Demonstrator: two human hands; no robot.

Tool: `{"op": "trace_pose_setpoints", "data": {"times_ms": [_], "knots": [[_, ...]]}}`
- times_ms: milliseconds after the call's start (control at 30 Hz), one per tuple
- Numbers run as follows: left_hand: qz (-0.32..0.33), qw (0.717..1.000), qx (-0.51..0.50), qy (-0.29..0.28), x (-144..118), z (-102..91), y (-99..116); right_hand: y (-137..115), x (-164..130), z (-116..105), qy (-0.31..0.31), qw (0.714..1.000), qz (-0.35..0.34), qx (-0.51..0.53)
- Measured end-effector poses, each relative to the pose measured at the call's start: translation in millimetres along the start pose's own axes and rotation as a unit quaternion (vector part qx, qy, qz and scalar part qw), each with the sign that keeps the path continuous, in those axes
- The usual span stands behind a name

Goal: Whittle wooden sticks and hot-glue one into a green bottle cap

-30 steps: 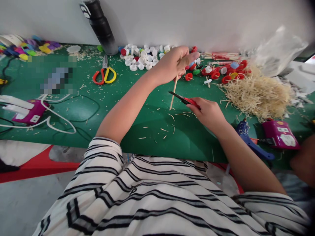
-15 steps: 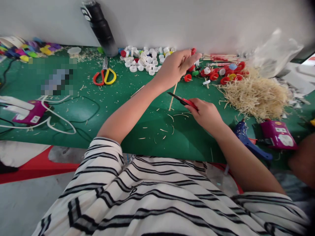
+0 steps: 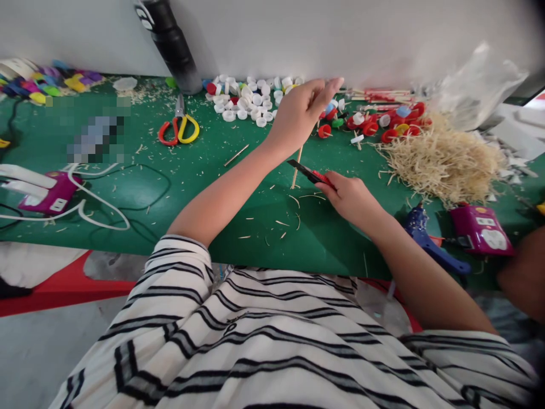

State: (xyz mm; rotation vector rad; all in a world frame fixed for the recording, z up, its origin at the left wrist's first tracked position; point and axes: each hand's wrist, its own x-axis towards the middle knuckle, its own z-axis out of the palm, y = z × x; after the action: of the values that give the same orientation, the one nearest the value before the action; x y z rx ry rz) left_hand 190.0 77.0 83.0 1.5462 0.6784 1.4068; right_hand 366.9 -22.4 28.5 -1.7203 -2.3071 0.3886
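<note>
My left hand (image 3: 303, 111) is closed around the upper end of a thin wooden stick (image 3: 295, 177), whose top is hidden by the hand. The stick slants down, its lower end near the green tabletop (image 3: 238, 199). In my right hand (image 3: 351, 196) is a red and black utility knife (image 3: 315, 175), its dark blade pointing left across the stick. Whether blade and wood touch, I cannot tell. Thin wood shavings (image 3: 281, 222) lie scattered below the stick. Another short stick (image 3: 237, 155) rests on the table behind my left forearm.
White bottle caps (image 3: 244, 102) lie by a black bottle (image 3: 174, 51) and scissors (image 3: 179, 125). Right of them are red caps with sticks (image 3: 370, 126), a shavings heap (image 3: 443, 162), a blue glue gun (image 3: 426, 238) and a purple power strip (image 3: 481, 230). Another person's arm (image 3: 525, 278) shows at right.
The view has shifted slightly. My left hand still holds the stick, and the knife in my right hand has moved slightly left relative to the table.
</note>
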Motion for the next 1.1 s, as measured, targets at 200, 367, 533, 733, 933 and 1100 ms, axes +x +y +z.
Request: {"op": "trace_pose_setpoints", "data": {"times_ms": [200, 367, 533, 733, 933, 1100], "knots": [[-0.042, 0.996, -0.080, -0.023, 3, -3.4, -9, -1, -5, 1, -0.074, 0.993, -0.018, -0.092], [-0.040, 0.995, -0.091, -0.008, 5, -7.9, -19, -1, -7, 3, -0.083, 0.989, -0.027, -0.119], [-0.020, 0.996, -0.084, -0.030, 2, -2.2, -10, 1, -3, -1, -0.011, 0.996, -0.013, -0.085], [0.008, 0.999, -0.031, 0.010, 0, 2.3, -9, 0, 3, -1, 0.043, 0.999, -0.009, -0.032], [-0.020, 0.996, -0.082, 0.013, 4, -1.4, -18, -2, -1, 1, 0.002, 1.000, 0.013, -0.022], [-0.032, 0.994, -0.102, 0.037, 9, -7.0, -26, -6, -7, 2, -0.077, 0.990, -0.014, -0.115]]}}
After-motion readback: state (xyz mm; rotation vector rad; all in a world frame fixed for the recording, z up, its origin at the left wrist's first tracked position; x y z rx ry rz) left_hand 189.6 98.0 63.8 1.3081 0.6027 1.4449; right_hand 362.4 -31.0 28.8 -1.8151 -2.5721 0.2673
